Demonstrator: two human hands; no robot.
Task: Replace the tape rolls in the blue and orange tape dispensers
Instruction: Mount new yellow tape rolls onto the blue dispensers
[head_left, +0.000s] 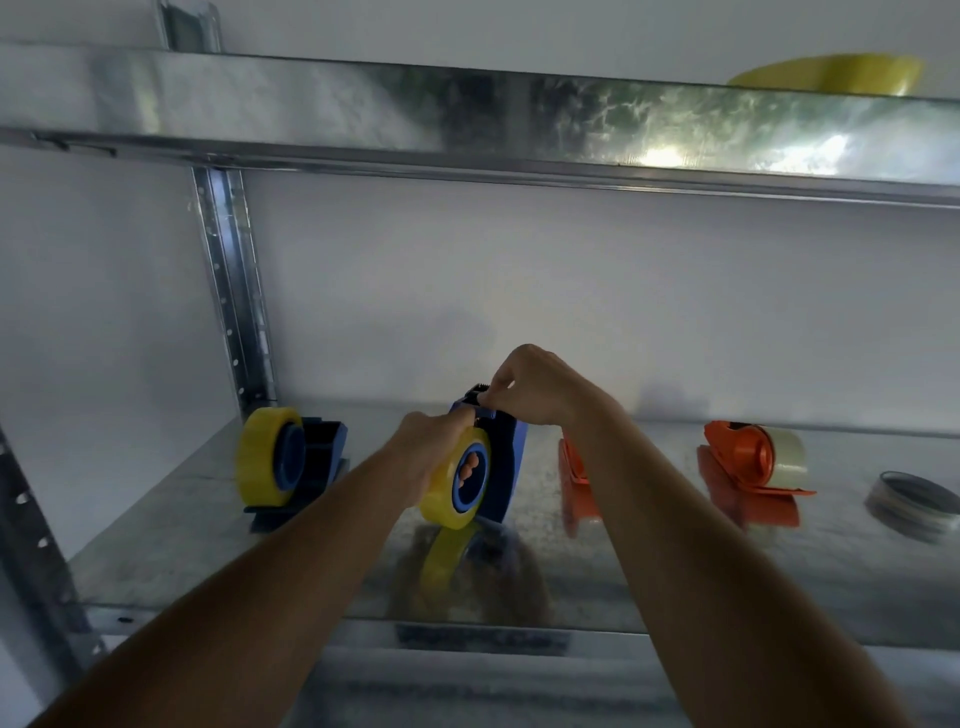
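Observation:
A blue tape dispenser (506, 457) with a yellow tape roll (447, 493) on its hub is held just above the metal shelf (171, 525). My left hand (428, 447) grips the roll, with fingertips showing through the hub. My right hand (524, 387) pinches at the dispenser's black cutter end on top. A second blue dispenser (311, 462) with a yellow roll (254, 457) stands at the left. At the right, one orange dispenser (574, 480) lies partly behind my right forearm, and another orange dispenser (748, 473) carries a clear roll (787, 457).
A thin, nearly empty tape ring (914, 506) lies at the far right of the shelf. A slotted steel upright (231, 291) rises at the back left. The upper shelf's steel beam (467, 119) runs overhead, with a yellow roll (831, 75) on top of it.

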